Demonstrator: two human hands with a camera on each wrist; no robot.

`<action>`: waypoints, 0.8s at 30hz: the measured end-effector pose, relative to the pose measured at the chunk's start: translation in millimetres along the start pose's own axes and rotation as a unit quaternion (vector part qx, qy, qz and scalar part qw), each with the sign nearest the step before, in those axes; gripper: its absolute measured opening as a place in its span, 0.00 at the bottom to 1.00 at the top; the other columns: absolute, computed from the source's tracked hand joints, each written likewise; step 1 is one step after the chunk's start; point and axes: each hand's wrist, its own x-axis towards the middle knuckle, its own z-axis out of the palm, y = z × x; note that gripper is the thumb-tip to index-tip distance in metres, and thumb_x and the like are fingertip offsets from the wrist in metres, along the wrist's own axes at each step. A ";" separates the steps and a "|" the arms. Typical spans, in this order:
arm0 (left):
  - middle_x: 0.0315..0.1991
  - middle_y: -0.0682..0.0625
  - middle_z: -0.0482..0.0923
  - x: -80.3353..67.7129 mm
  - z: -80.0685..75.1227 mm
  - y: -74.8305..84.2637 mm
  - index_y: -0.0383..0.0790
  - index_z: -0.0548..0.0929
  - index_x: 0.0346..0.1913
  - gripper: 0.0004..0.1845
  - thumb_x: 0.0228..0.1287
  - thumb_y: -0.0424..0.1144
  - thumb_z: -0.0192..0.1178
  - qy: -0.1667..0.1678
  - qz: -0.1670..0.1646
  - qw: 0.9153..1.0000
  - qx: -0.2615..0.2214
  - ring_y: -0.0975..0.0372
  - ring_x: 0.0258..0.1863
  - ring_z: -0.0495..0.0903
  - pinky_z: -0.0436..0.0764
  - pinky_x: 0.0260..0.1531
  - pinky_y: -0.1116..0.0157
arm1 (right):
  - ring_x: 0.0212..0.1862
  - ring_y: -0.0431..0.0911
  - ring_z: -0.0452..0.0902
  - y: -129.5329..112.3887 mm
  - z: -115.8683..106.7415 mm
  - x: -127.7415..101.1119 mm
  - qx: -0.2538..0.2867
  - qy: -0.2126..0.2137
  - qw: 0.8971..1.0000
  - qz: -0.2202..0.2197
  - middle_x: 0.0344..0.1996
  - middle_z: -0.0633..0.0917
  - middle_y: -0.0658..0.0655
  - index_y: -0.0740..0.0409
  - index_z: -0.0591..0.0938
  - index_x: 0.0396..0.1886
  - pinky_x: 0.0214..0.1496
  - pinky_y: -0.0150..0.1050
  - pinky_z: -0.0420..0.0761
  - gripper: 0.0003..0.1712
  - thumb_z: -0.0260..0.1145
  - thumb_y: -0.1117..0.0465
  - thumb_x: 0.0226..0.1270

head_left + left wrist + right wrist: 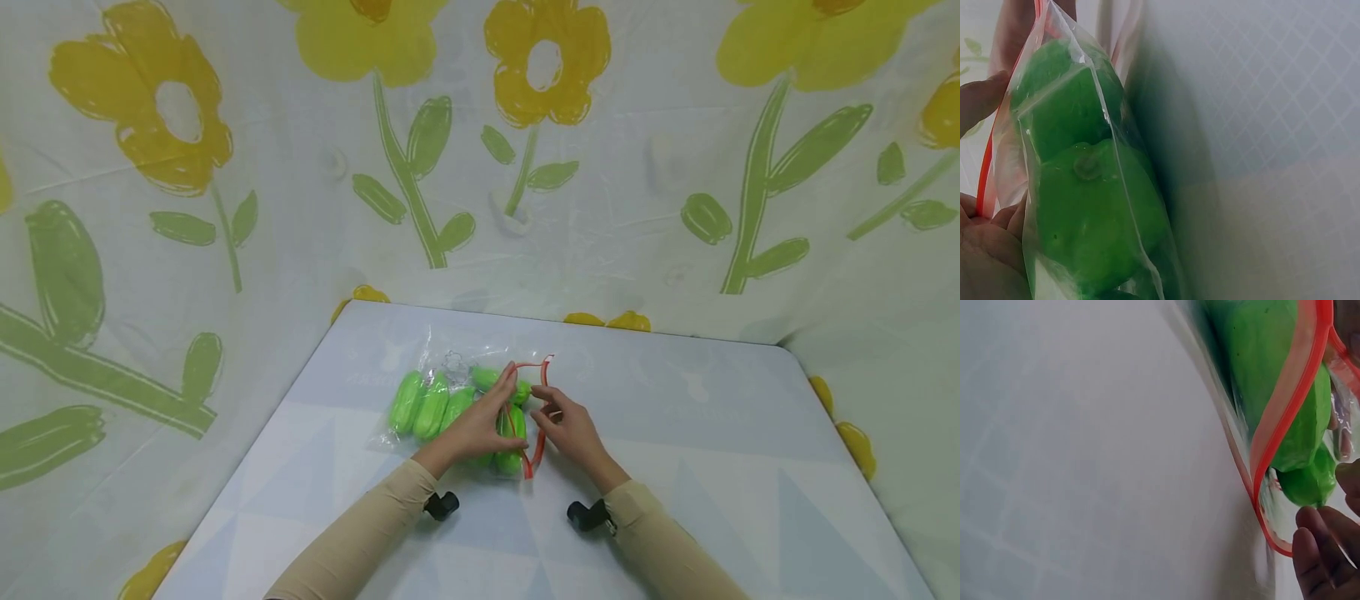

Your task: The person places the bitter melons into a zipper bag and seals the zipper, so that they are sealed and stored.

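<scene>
Flowered cloth (225, 208) hung as a backdrop behind and to both sides of the table (712, 433), yellow blooms on green stems. The table was pale, with a faint diamond print.

On the table, near its middle, lay a clear plastic bag (442, 375) with a red zip strip (537, 417) along its mouth. All places below are given from this bag.

Inside it: several green pods (420, 406), smooth and glossy, lying side by side; they filled the closed end and reached toward the mouth.

Left hand (480, 425) rested over the bag's mouth end, fingertips up on the strip; the left wrist view showed thumb and fingers pinching the film beside the strip. Right hand (573, 429) sat just at the open side of the bag, fingers curled on the strip, pinching its other lip. The mouth stood parted in a loop.

Judgement: the film looked thin, soft and slippery, apt to crumple and slide; the pods looked light and firm, likely to roll out if the mouth tipped down. The zip strip was the stiffest part and seemed the best place to take hold, one lip per hand.
</scene>
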 end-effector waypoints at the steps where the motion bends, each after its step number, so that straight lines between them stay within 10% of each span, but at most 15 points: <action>1: 0.73 0.64 0.26 0.0 -0.1 0.1 0.50 0.36 0.74 0.61 0.47 0.49 0.71 -0.001 -0.001 1.000 0.000 0.58 0.71 0.48 0.64 0.62 0.52 | 0.37 0.41 0.77 0.1 0.5 0.4 -0.002 -0.002 1.000 0.001 0.49 0.82 0.51 0.44 0.75 0.59 0.38 0.35 0.80 0.24 0.65 0.58 0.61; 24: 0.73 0.65 0.26 -0.2 -1.5 3.5 0.48 0.38 0.74 0.61 0.46 0.51 0.71 -0.012 -0.009 1.000 0.006 0.59 0.71 0.46 0.62 0.64 0.53 | 0.38 0.39 0.77 9.2 -11.2 -4.5 -0.009 -0.026 1.000 0.006 0.51 0.80 0.45 0.49 0.74 0.60 0.39 0.34 0.80 0.23 0.62 0.59 0.64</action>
